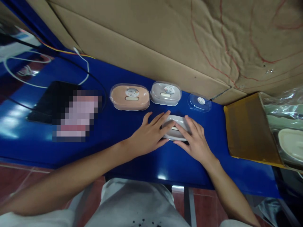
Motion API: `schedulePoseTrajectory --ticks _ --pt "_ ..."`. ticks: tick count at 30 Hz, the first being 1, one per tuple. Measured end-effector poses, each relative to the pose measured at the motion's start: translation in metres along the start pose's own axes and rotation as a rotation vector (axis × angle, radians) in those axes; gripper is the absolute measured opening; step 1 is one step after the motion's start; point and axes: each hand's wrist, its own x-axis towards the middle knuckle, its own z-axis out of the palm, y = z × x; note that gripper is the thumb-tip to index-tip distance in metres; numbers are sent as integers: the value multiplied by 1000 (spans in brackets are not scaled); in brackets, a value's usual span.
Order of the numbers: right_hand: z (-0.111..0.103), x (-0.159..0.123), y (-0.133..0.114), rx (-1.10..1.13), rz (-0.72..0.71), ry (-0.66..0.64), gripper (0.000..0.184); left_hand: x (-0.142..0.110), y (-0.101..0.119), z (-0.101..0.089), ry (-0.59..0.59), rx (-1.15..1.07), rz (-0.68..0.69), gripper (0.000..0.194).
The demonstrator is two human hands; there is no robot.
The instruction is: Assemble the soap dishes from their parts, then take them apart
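Note:
A pale grey oval soap dish (176, 121) lies on the blue table (142, 157) in front of me. My left hand (149, 135) rests on its left side with fingers stretched over it. My right hand (195, 140) presses its right side, fingers laid along the rim. Both hands grip the dish between them. Behind it stand a peach soap box with a clear lid (129, 96), a grey soap box with a clear lid (165, 93) and a separate clear lid (199, 102).
A cardboard wall (165, 37) rises behind the table. An open yellow-brown carton (248, 129) at the right holds more dishes in plastic wrap (288, 132). A dark tablet-like object (54, 101) and cables (47, 63) lie at the left.

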Motion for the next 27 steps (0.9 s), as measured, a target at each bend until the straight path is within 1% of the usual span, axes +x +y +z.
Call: schedulePoseTrajectory --ticks 6,8,10,11,13,16,18,20,24,25,27 --pt "3 1 -5 -13 -45 14 90 0 0 -1 12 31 7 59" --pt "3 1 0 14 -61 -5 85 0 0 -1 12 36 10 59" --pt "3 0 13 84 -57 5 76 1 -1 -2 10 28 9 60" --pt "3 0 22 116 -31 25 72 1 -1 -2 11 20 7 60" --pt "5 0 44 131 82 75 66 1 0 -3 15 8 7 58" --pt "10 0 76 35 294 81 67 1 0 -5 25 -8 14 54" --pt "14 0 89 -22 377 78 68 0 0 -6 30 -19 16 53" --pt "14 -1 92 -63 391 99 66 -1 -1 -6 35 -29 19 53" --pt "8 -1 83 -100 334 185 51 -1 -2 -6 42 -71 20 54" --pt "6 -1 82 -95 330 206 50 -1 -2 -6 40 -87 17 55" --pt "6 0 83 -81 345 229 58 0 -2 -5 42 -125 20 58"
